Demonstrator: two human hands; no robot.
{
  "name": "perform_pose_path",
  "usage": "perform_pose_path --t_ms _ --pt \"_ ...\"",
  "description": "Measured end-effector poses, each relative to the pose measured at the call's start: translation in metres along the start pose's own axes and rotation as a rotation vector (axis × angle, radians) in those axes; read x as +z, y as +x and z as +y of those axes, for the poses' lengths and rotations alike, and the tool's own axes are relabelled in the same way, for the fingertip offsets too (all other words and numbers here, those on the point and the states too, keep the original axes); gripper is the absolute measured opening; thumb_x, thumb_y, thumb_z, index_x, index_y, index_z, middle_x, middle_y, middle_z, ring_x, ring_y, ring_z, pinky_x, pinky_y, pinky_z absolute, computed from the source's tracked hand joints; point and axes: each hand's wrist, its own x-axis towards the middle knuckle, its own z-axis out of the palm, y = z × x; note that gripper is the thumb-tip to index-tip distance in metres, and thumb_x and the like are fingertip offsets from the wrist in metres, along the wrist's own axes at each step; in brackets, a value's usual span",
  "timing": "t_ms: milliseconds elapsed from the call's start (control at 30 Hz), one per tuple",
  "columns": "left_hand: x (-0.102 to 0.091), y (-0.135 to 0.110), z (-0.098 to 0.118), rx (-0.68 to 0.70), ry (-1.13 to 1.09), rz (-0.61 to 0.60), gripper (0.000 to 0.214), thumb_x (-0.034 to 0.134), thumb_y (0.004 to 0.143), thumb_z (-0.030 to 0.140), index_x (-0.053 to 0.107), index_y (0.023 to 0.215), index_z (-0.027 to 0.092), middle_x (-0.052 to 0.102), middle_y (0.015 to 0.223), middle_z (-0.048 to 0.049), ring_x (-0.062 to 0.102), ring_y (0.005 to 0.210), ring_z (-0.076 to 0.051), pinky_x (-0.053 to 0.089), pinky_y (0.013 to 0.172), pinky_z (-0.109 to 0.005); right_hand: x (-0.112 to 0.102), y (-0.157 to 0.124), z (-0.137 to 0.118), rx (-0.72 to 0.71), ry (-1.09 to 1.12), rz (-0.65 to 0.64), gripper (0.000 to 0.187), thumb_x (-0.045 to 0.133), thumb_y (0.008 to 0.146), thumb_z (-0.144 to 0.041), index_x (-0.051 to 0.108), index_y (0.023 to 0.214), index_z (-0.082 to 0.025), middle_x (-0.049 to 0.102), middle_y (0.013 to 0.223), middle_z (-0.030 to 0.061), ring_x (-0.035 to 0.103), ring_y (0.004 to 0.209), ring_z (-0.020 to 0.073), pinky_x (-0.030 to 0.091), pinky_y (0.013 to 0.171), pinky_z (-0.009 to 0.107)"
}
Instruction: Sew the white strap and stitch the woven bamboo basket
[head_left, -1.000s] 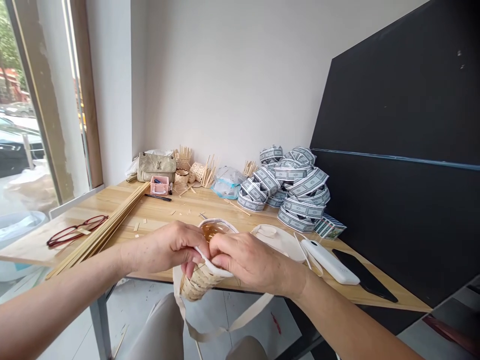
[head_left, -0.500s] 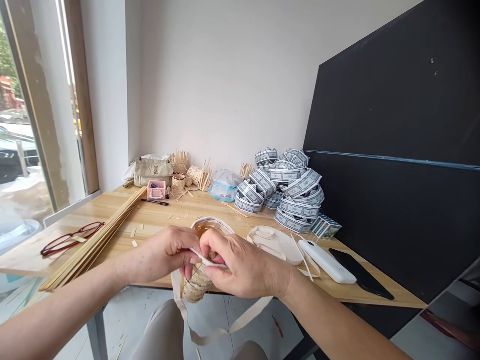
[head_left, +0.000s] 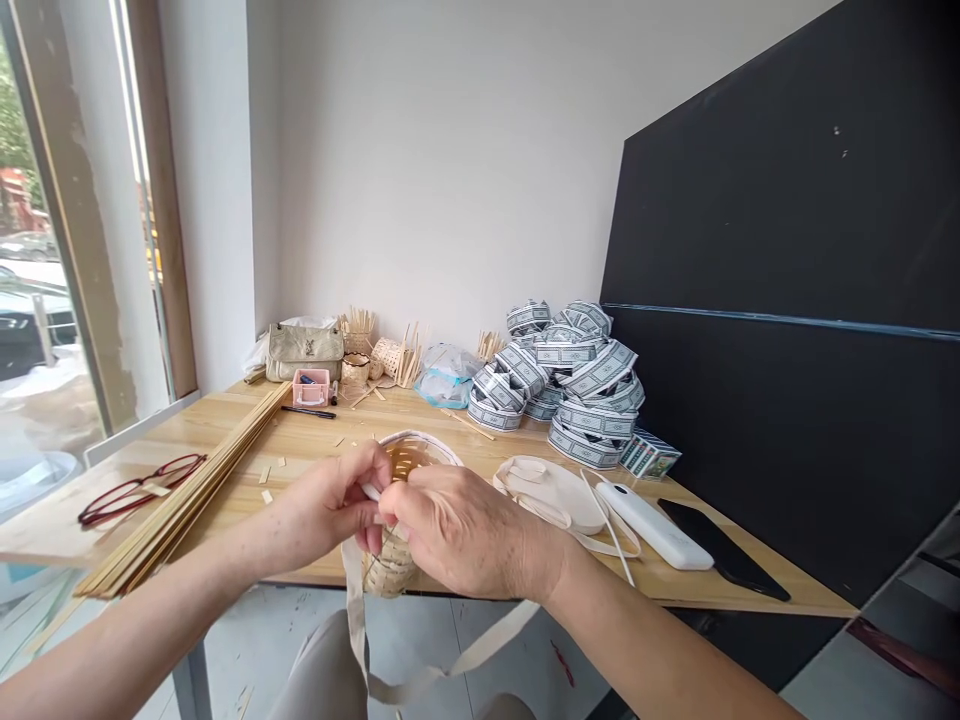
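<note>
Fingers: two bare hands, one pair, meeting over the basket; the left hand (head_left: 337,505) pinches the white band (head_left: 370,491) on the rim between thumb and forefinger, while the right hand (head_left: 469,530) is curled narrow beside it, and I cannot tell what lies between its fingertips.
Woven basket: one (head_left: 387,574), held at the near edge of the table (head_left: 225,408), around its middle.
Basket's direction: mouth upward, leaning slightly right; base down toward the person; long axis steep, running from far rim to near base.
Cream strap: one (head_left: 480,652), looping below the near edge.
Right of the hands: one coil of cream tape (head_left: 555,500), one white device (head_left: 654,525), one dark phone (head_left: 724,550) toward the near right corner.
Left edge: one pair of red glasses (head_left: 141,482), one long bundle of strips (head_left: 199,485), its strips too many to count.
Far edge: one handbag (head_left: 305,353), one pink box (head_left: 311,388), one pen (head_left: 309,411), at least three other baskets (head_left: 355,368), one plastic bag (head_left: 444,378).
Far right: one heap of patterned rolls (head_left: 592,420), overlapping beyond counting; one printed box (head_left: 651,455).
</note>
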Motion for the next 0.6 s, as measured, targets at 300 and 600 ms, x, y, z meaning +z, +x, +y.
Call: perform_pose_path --t_ms 300,600 --pt "-0.007 0.001 0.002 0.073 0.196 0.142 0.013 0.049 0.082 0.027 0.057 0.081 0.016 0.058 0.057 0.0001 0.06 0.052 -0.013 0.049 0.052 -0.021 -0.024 0.002 -0.006 0.085 -0.36 0.052 0.017 0.041 0.091 -0.017 0.057 0.096 -0.017 0.056 0.098 0.0081 0.054 0.085 0.017 0.044 0.067 0.027" --pt "-0.007 0.002 0.003 0.125 0.259 0.255 0.021 0.054 0.078 0.029 0.068 0.075 0.014 0.055 0.063 -0.0026 0.057 0.05 -0.012 0.049 0.047 -0.021 0.006 0.007 -0.007 -0.054 -0.485 0.268 0.024 0.049 0.085 -0.008 0.059 0.065 -0.013 0.047 0.06 -0.0004 0.039 0.056 0.0123 0.031 0.051 0.027"
